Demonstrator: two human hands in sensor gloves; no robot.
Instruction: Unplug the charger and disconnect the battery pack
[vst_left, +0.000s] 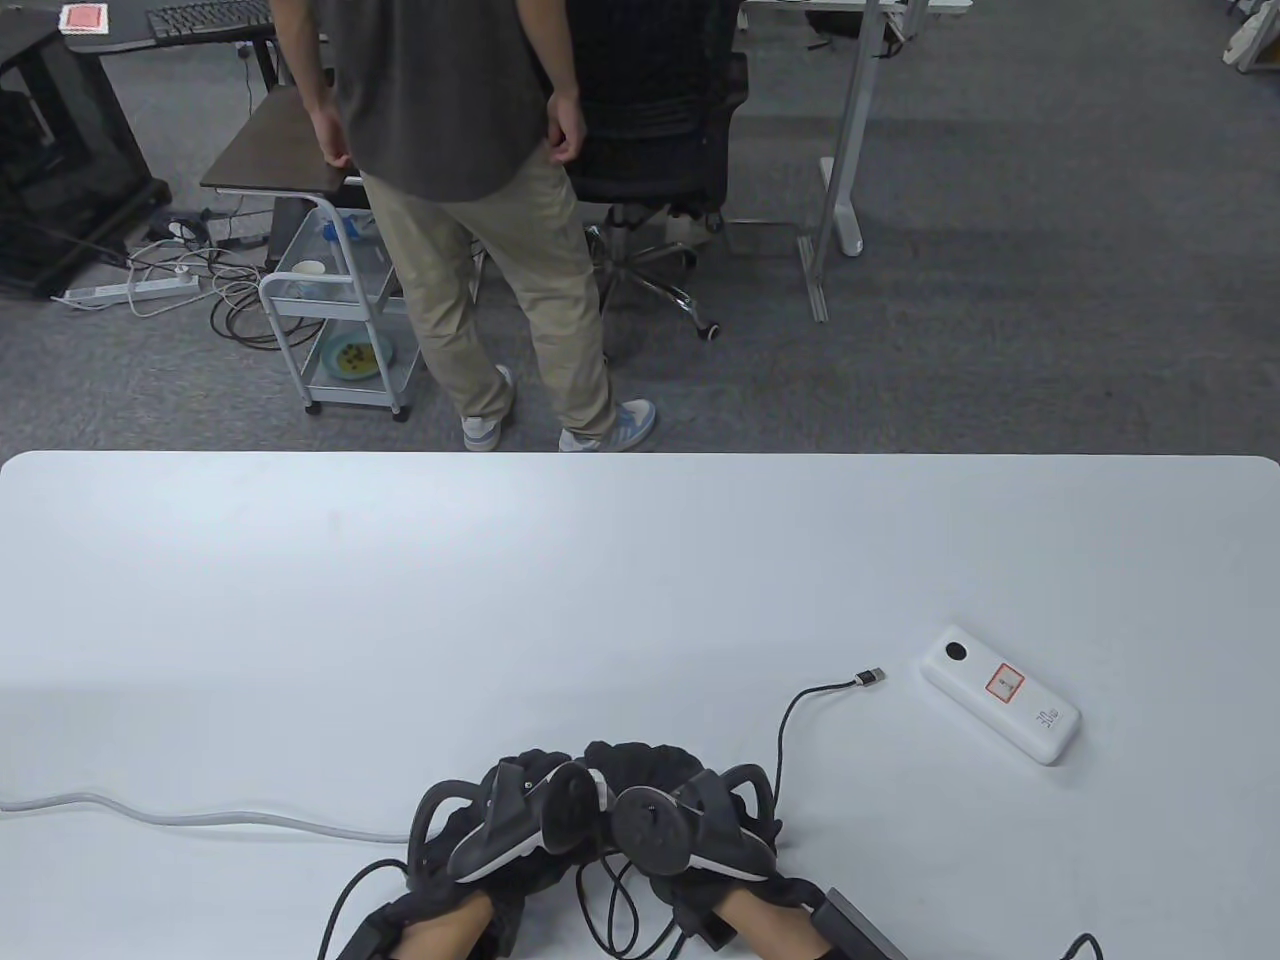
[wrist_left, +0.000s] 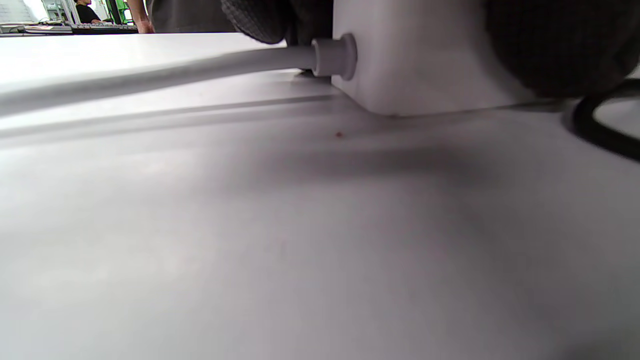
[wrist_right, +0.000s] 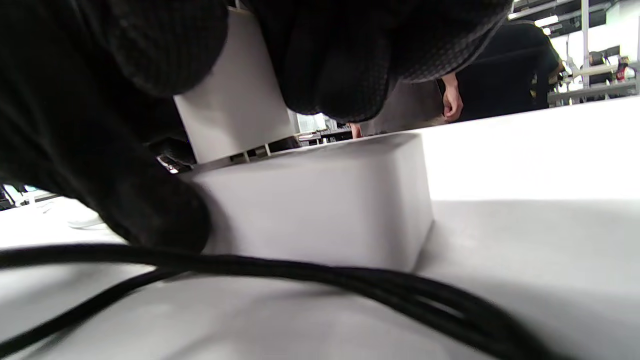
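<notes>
A white battery pack (vst_left: 1000, 695) lies flat at the table's right. A black cable (vst_left: 782, 735) runs from my hands to a free plug end (vst_left: 870, 677) just left of the pack, apart from it. My hands sit together at the front edge over a white power strip (wrist_right: 320, 210). My right hand (vst_left: 690, 800) grips a white charger (wrist_right: 235, 105), which stands tilted on the strip with its metal prongs (wrist_right: 250, 154) partly showing. My left hand (vst_left: 520, 800) holds the strip's cord end (wrist_left: 425, 65), fingers (wrist_left: 560, 45) on its top.
The strip's grey cord (vst_left: 200, 815) runs left along the table to its left edge and also shows in the left wrist view (wrist_left: 150, 75). Black cable loops (wrist_right: 350, 285) lie in front of the strip. A person (vst_left: 480, 200) stands beyond the table's far edge.
</notes>
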